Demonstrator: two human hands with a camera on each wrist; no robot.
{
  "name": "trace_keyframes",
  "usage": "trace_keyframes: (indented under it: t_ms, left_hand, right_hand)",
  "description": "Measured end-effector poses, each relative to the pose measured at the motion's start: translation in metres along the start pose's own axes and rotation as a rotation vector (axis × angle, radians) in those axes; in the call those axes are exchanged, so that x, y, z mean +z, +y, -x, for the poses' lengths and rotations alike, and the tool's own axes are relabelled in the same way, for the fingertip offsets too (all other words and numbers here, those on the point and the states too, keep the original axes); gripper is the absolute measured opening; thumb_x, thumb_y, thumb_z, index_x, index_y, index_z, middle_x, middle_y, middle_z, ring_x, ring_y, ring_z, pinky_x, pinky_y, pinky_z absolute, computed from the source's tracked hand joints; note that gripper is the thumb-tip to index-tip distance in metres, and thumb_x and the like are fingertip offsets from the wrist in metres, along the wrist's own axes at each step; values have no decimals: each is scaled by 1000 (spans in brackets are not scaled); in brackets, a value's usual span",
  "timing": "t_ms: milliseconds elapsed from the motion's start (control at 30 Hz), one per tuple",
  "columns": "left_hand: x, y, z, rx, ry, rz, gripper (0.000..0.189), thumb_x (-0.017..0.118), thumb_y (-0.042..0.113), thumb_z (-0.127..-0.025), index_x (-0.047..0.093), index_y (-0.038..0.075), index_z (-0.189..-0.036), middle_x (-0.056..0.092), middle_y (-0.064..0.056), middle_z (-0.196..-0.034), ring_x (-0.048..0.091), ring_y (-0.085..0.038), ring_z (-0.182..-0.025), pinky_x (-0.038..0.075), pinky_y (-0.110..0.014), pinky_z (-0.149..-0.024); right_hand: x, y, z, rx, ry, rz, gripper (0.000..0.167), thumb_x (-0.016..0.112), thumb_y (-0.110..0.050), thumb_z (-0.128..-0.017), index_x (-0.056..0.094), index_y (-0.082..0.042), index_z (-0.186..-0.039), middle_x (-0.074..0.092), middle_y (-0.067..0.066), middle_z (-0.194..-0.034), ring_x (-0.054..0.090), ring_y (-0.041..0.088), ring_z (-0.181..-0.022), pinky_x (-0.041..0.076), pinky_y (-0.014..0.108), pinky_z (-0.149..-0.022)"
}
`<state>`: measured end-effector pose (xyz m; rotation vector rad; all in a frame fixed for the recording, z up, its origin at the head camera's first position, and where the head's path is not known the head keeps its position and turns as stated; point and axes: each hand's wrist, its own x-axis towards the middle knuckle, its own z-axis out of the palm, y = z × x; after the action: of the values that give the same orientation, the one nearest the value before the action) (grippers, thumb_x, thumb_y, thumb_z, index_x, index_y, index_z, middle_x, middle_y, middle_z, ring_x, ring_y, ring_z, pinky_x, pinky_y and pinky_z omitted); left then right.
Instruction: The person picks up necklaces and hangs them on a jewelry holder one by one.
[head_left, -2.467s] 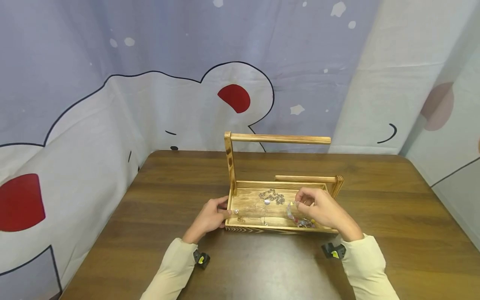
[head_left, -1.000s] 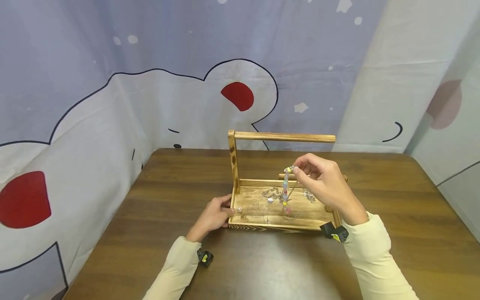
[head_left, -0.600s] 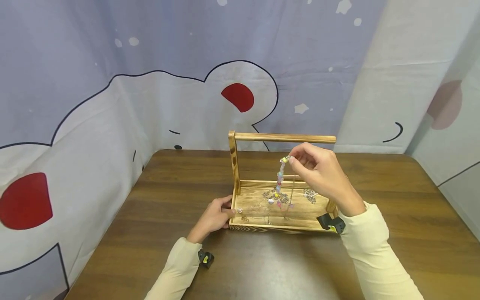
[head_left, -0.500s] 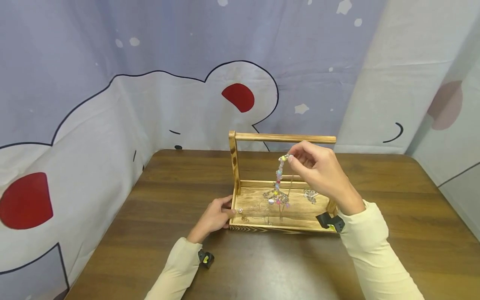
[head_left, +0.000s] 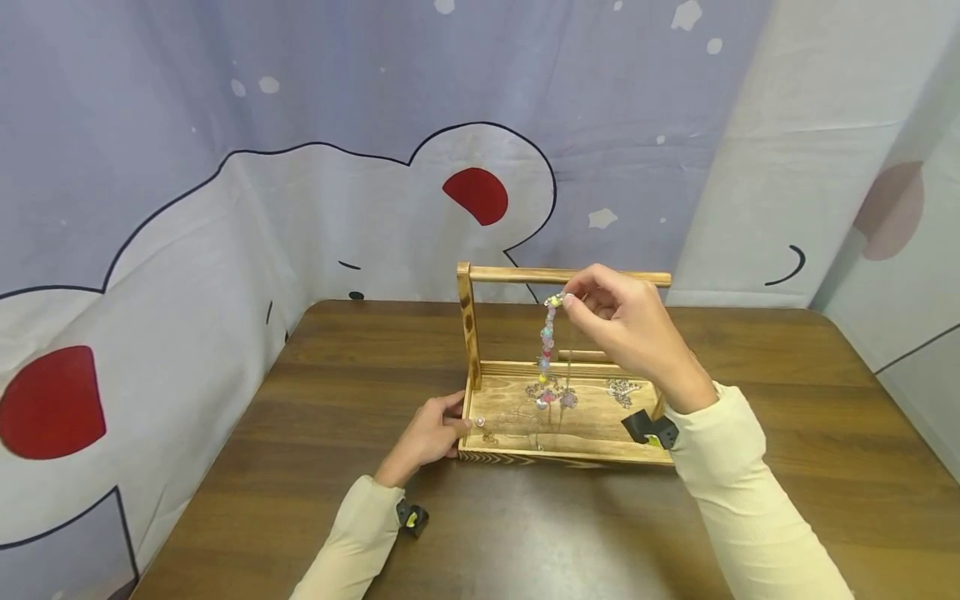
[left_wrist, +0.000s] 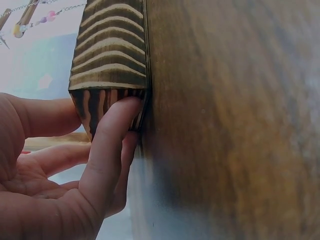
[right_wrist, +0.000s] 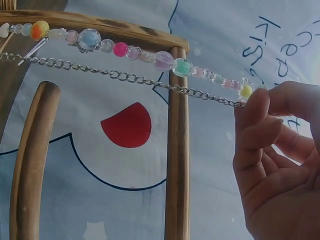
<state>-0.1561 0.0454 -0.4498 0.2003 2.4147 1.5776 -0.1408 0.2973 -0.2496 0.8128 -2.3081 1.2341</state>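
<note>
My right hand (head_left: 630, 325) pinches one end of a necklace (head_left: 547, 342), half coloured beads and half silver chain, between thumb and fingertips. The necklace hangs in a loop over a wooden jewelry stand (head_left: 600, 421) with a shallow tray base. In the right wrist view the beads (right_wrist: 182, 67) and the silver chain (right_wrist: 130, 77) run side by side from the fingertips. At the tray's left end, my left hand (head_left: 423, 437) grips the corner, as the left wrist view also shows. The stand's upper rod (head_left: 517, 275) is partly behind my right hand.
Inside the tray lie a silver chain (head_left: 622, 392) on the right, another chain behind the hanging beads, and a small pearl-like piece (head_left: 480, 422) on the left. A lower wooden rod (head_left: 585, 357) sits behind. A patterned curtain (head_left: 337, 217) rises beyond the brown table (head_left: 360, 358).
My right hand has lifted the beaded necklace out of the tray's right part, then carried it further up and left. My left hand has stayed on the tray's left end.
</note>
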Motion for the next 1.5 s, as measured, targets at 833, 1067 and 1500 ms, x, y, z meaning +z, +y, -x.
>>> trace_keyframes:
  t_ms: [833,1067,1500]
  left_hand:
    - [0,-1,0,9,9,-4,55,57,3,-87,37,-3,-137,57,-21,-112,64,-22,-83,54,-31,-49]
    - [-1,-2,0,6,5,8,54,58,3,-87,38,-1,-138,57,-20,-111,64,-23,-81,54,-31,-48]
    - [-1,-2,-1,-6,9,-1,55,58,4,-87,38,-1,-138,57,-21,-112,64,-21,-81,54,-31,-49]
  right_hand:
    - [15,58,-9,2,-42,-9,5,56,-5,-87,61,-2,-87,65,7,-76,62,8,-59,42,20,-44]
    - [17,64,-7,7,-24,-8,6,57,-4,-87,61,0,-89,65,10,-82,64,13,-63,46,20,-46]
    - [5,75,3,20,8,35,7,56,-4,-88,61,1,-90,65,9,-82,66,11,-65,51,19,-53]
